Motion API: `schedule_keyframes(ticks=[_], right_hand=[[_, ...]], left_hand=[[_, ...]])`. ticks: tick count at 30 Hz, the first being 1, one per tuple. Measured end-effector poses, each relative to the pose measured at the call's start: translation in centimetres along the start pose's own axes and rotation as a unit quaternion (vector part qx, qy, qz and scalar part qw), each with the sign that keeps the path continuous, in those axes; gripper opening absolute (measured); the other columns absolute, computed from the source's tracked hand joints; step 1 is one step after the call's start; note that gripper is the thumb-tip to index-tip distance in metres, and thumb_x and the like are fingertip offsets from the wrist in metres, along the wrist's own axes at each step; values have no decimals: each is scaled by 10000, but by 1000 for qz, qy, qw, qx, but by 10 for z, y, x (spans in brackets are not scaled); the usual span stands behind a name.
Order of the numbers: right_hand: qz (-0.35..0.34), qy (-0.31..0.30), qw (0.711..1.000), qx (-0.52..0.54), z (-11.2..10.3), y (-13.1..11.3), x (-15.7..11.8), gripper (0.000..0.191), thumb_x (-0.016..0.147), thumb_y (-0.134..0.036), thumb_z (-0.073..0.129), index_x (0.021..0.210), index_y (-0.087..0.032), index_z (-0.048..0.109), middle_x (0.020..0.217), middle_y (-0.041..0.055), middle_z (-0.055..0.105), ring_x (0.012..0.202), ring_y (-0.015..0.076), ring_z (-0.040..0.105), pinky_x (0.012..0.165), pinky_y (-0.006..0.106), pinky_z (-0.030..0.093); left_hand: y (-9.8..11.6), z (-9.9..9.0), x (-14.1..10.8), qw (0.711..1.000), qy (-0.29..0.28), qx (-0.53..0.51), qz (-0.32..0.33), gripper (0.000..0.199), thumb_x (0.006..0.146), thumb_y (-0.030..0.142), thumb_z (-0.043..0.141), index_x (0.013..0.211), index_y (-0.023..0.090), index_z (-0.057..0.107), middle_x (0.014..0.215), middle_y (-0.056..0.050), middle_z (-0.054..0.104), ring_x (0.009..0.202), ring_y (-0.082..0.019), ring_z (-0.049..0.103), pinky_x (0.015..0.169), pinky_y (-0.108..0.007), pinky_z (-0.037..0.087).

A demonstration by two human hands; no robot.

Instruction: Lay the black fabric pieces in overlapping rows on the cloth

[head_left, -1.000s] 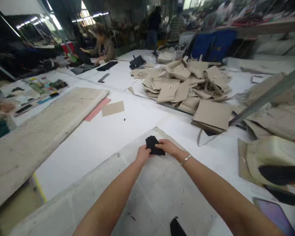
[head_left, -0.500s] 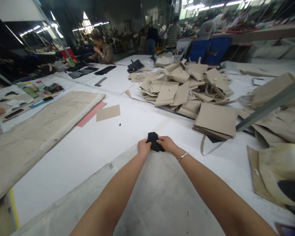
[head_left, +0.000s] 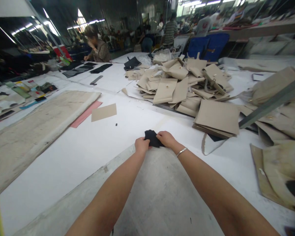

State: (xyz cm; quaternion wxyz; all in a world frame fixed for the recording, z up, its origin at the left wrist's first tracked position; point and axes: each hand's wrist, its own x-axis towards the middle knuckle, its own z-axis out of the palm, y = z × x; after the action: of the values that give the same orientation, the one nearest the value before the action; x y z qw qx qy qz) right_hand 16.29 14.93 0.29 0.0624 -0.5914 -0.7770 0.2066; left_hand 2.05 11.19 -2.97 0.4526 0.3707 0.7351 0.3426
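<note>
As the left hand [head_left: 141, 145] pinches black fabric [head_left: 151, 138], the right hand [head_left: 167, 139] grips its other side.
Tan panels [head_left: 163, 94] lie heaped beyond.

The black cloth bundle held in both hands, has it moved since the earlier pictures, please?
Yes: the black cloth bundle has shifted forward, toward the far side, judged against the flat tan rectangular sheet lying on the white tabletop.

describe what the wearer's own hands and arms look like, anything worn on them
The left hand and right hand are bare, without gloves. No sleeve shows on the left forearm or the right forearm as far as the view reaches. A narrow, shiny, silver-coloured bracelet is worn at the right wrist; none shows at the left.
</note>
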Motion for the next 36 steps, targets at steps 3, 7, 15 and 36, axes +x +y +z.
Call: schedule_keyframes(ticks=[3,7,15,36], right_hand=[[26,23,999,-27,1,-1,1,200,802,-298,493,814,-181,655,832,55,664,762,154,561,607,236,323],[52,33,997,-37,6,1,2,196,790,-334,522,812,-186,648,819,57,661,755,159,566,595,239,323],[36,64,997,-18,11,7,5,217,832,-345,477,831,-199,637,832,44,660,754,145,557,611,232,326],[74,31,995,54,12,13,9,206,776,-296,508,773,-168,669,769,48,665,676,129,552,554,219,315]], left_hand=[[1,1,0,1000,0,7,-1,161,688,202,565,799,133,660,750,-50,675,604,-145,636,482,-181,501],[5,0,1,1000,-8,23,2,160,677,185,558,793,126,651,746,-60,675,575,-148,633,466,-187,496],[10,1,8,997,6,76,17,173,683,205,540,804,133,641,777,-61,680,565,-136,632,446,-162,473],[13,-9,16,991,-31,128,-9,159,657,177,566,790,134,642,667,-53,666,529,-149,631,462,-193,487]])
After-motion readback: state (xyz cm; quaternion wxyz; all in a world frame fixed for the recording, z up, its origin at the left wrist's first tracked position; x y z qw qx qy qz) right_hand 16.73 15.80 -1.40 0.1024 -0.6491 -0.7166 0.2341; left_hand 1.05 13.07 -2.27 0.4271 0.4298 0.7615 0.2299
